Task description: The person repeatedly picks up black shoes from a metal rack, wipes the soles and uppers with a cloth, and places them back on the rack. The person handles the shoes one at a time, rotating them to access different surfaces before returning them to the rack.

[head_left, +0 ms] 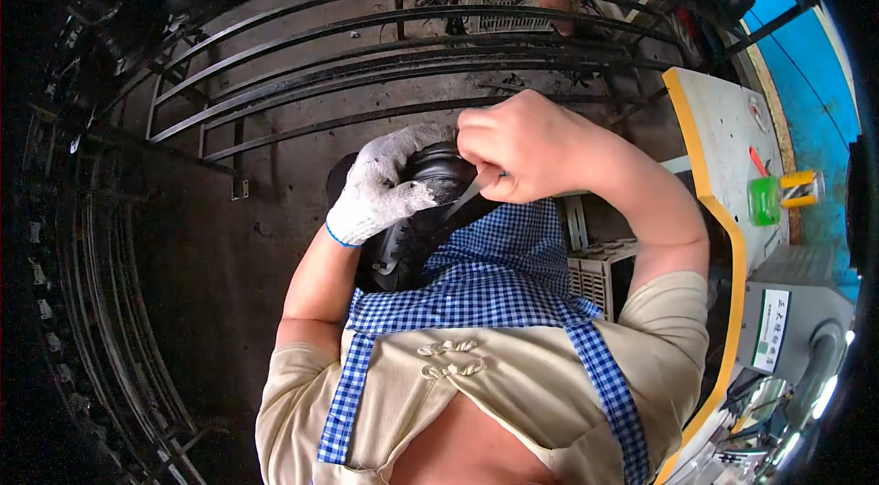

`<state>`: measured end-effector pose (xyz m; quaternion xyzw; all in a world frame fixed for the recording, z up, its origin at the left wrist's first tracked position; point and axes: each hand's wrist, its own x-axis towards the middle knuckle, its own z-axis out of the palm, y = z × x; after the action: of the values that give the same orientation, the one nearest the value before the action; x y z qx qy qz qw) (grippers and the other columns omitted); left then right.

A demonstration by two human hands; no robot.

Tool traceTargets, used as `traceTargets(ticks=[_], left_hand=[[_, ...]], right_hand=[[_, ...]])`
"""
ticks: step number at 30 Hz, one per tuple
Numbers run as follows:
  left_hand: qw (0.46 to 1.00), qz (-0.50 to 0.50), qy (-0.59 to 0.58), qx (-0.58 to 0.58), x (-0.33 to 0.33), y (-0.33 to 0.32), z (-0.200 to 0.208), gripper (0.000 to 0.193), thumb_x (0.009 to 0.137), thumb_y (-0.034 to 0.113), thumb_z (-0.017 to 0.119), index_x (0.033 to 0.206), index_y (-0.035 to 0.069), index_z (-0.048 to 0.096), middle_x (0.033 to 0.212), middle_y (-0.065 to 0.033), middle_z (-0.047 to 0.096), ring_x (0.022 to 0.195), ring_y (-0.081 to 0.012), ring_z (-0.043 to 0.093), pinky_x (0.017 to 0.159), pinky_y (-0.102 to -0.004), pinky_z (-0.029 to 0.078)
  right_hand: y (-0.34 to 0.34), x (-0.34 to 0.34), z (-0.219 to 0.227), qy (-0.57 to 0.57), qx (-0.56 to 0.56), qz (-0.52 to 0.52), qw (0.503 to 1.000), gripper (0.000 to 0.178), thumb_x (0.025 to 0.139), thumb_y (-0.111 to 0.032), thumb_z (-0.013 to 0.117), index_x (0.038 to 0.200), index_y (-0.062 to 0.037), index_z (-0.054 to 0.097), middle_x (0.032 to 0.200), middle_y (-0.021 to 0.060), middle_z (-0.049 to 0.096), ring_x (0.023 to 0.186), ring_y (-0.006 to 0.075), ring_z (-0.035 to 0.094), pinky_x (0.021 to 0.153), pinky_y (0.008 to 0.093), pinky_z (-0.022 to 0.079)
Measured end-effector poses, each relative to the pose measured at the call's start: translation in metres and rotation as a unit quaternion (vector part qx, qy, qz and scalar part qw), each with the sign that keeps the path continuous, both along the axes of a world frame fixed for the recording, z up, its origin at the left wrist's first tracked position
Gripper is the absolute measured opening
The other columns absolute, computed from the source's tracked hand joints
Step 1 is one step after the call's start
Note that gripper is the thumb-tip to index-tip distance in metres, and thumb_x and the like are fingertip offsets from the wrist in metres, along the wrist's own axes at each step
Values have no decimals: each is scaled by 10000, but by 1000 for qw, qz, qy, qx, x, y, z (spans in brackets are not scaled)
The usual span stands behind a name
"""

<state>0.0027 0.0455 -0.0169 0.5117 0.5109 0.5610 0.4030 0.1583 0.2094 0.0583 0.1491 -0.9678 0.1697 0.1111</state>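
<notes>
Gloved left hand [380, 187] clamps the black shoe [417, 210] against the checked apron [494, 270], bare right hand [526, 146] fingers clenched around a thin blade [462, 199] at the sole edge — trimming, it seems, needing a steady, shallow draw next.

left hand [385, 185], in a white glove, is curled in a grip; bare right hand [522, 148] is fisted just beside it, elbow bent.

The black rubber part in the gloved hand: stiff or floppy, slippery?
The black rubber part probably flexes a little but keeps its moulded, ribbed shape. The knit-gloved left hand likely grips it without slipping. The right hand works a thin blade against it, so it seems cuttable.
</notes>
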Motion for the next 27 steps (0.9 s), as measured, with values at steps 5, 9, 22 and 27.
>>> traceTargets(ticks=[5,9,22,27], left_hand=[[997,10,-71,21,-3,-5,1,612,695,308,835,1157,-37,629,1098,-114,653,999,-191,614,905,-330,484],[992,39,-117,0,-8,-13,8,696,686,290,845,1230,-51,577,1167,-122,625,1072,-202,595,967,-341,460],[959,231,-133,99,-11,60,70,517,927,60,566,1423,27,420,1395,-146,502,1249,-228,521,1056,-345,420],[915,243,128,296,9,56,53,826,923,395,613,1506,-30,210,1565,-227,205,1443,-357,244,1172,-461,228]], right_hand=[[14,11,-26,-49,-362,-56,929,117,696,-8,609,737,-41,504,746,13,530,594,94,472,521,263,380],[23,26,-75,-27,-466,-190,864,123,803,-57,648,890,-47,562,866,0,575,735,73,519,658,240,437],[-40,60,-247,-86,-847,-111,512,490,878,-282,704,1284,-72,529,845,38,659,579,102,591,462,244,451],[2,0,-199,184,-766,-170,592,441,970,-441,541,1264,-113,559,917,47,693,591,147,636,422,224,463]])
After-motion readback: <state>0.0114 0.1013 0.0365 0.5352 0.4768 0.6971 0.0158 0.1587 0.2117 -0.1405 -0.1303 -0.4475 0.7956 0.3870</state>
